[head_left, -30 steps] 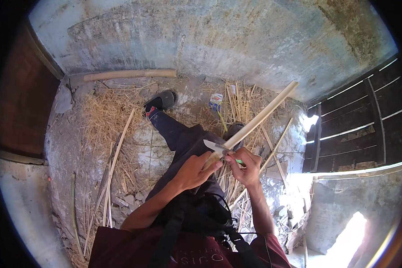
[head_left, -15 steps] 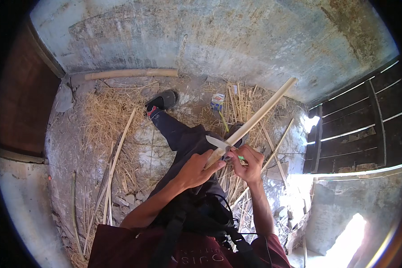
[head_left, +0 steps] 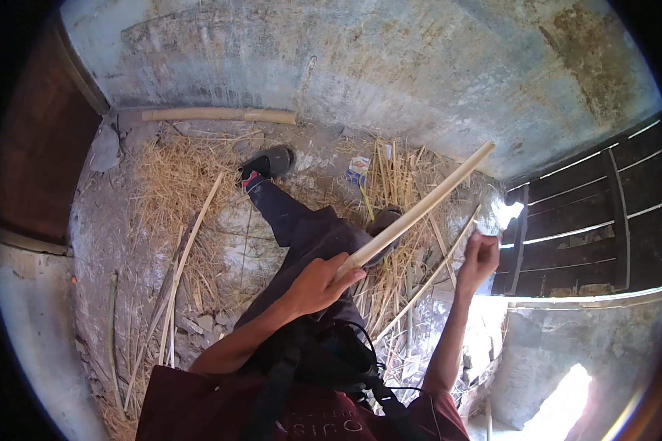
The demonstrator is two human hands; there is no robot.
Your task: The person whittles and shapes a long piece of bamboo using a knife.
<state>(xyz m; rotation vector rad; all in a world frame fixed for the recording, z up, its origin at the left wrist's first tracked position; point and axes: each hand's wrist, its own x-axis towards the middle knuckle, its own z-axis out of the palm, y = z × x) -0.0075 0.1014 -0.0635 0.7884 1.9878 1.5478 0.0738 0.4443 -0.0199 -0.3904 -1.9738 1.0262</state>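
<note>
A long pale strip of split bamboo [head_left: 426, 206] slants from my lap up to the right. My left hand [head_left: 322, 285] is closed round its lower end, thumb along the strip. Off to the right and raised, apart from the strip, is my right hand [head_left: 481, 259], its fingers curled into a fist. No knife blade shows plainly at that hand, so what it grips cannot be made out. Beneath the strip are my dark trouser leg [head_left: 324, 234] and a dark shoe [head_left: 386, 220].
Straw [head_left: 173, 176] and shavings litter the floor on the left. Thin sticks [head_left: 390, 173] lie in a pile beyond the strip, beside a small printed packet [head_left: 358, 169]. A bamboo pole [head_left: 217, 115] rests along the stained wall [head_left: 390, 66]. Slatted dark boards [head_left: 581, 220] stand at right.
My right hand has moved away from the strip, up and to the right; the knife seen in it before no longer shows plainly. My left hand keeps its hold on the strip.
</note>
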